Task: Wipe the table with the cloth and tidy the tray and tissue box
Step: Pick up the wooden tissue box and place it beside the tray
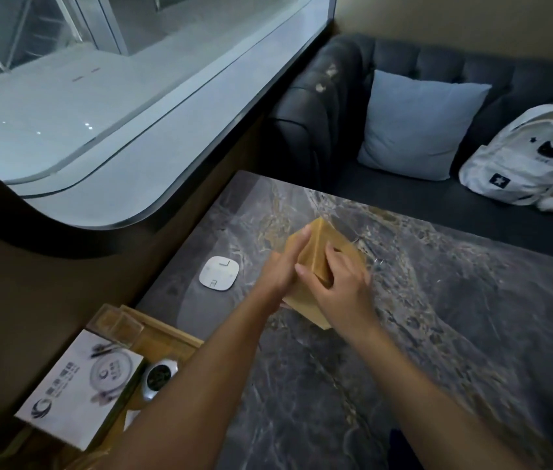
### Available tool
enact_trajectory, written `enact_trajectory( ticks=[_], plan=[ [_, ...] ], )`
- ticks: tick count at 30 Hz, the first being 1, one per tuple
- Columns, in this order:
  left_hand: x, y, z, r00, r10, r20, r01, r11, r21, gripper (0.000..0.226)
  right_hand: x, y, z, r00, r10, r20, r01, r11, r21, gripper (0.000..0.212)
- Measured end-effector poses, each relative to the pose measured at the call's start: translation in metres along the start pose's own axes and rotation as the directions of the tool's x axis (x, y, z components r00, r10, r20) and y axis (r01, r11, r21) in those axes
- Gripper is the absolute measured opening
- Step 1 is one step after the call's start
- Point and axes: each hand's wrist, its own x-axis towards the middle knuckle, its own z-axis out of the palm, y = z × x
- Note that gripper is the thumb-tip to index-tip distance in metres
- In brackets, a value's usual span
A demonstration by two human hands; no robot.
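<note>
A tan cloth (pixel 316 256) is folded into a thick pad over the middle of the dark marble table (pixel 455 317). My left hand (pixel 283 266) grips its left side and my right hand (pixel 339 286) presses on its right side. Whether the cloth rests on the tabletop or is held just above it is unclear. At the near left corner a wooden tray (pixel 166 337) holds a white tissue box (pixel 81 385) with printed graphics, a clear glass (pixel 115 325) and a small round silver-rimmed object (pixel 158 378). My left forearm covers part of the tray.
A small white rounded-square device (pixel 219 273) lies on the table left of the cloth. A dark sofa (pixel 404 195) with a pale blue cushion (pixel 421 125) and a white backpack (pixel 522 157) runs along the far edge. A curved window ledge (pixel 98 184) borders the left.
</note>
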Motion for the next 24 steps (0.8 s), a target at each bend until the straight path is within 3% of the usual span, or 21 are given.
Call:
enact_trajectory(
  ticks=[2,5,7,9,10,12,14,15,17,19,24],
  plan=[
    [-0.001,-0.003,-0.011,0.995,-0.007,0.102,0.007,1.0,-0.004,0.086,-0.004,-0.002,0.002,0.995,-0.082,0.055,0.082,0.997,-0.005,0.068],
    [-0.004,-0.007,-0.027,0.967,-0.002,0.254,0.009,1.0,-0.026,0.056,-0.007,0.001,-0.001,0.971,-0.196,0.139,0.196,0.981,0.013,0.067],
    [-0.004,-0.013,-0.031,0.988,-0.009,0.152,0.008,1.0,0.006,0.055,-0.007,0.001,-0.003,0.944,-0.267,0.195,0.264,0.964,0.042,0.062],
    [-0.002,-0.021,-0.035,1.0,0.007,0.015,-0.007,1.0,-0.002,0.063,-0.007,0.002,-0.003,0.951,-0.281,0.129,0.261,0.954,0.15,0.049],
    [-0.003,-0.025,-0.037,1.0,0.015,-0.011,-0.015,1.0,-0.027,0.063,-0.006,0.003,-0.003,0.972,-0.227,0.057,0.21,0.953,0.217,0.044],
    [-0.004,-0.031,-0.046,1.0,-0.015,-0.004,0.014,0.991,-0.13,0.061,-0.003,0.008,-0.001,0.999,0.034,-0.008,-0.028,0.914,0.404,0.043],
    [-0.005,-0.036,-0.056,0.998,-0.042,0.042,0.052,0.962,-0.266,0.051,-0.002,0.01,0.0,0.942,0.294,0.159,-0.327,0.711,0.622,0.053],
    [-0.005,-0.038,-0.061,0.996,-0.033,0.083,0.058,0.947,-0.317,0.045,-0.001,0.012,0.002,0.9,0.326,0.291,-0.431,0.552,0.714,0.059],
    [-0.004,-0.044,-0.066,0.987,-0.013,0.157,0.07,0.93,-0.36,0.041,-0.003,0.014,0.008,0.831,0.242,0.5,-0.555,0.313,0.771,0.062],
    [-0.003,-0.045,-0.068,0.984,0.004,0.18,0.06,0.936,-0.347,0.039,-0.007,0.008,0.016,0.803,0.17,0.571,-0.595,0.266,0.758,0.059],
    [0.0,-0.046,-0.085,0.994,0.002,0.11,0.031,0.953,-0.302,0.034,-0.017,0.0,0.044,0.775,0.183,0.604,-0.631,0.202,0.749,0.063]
  ],
)
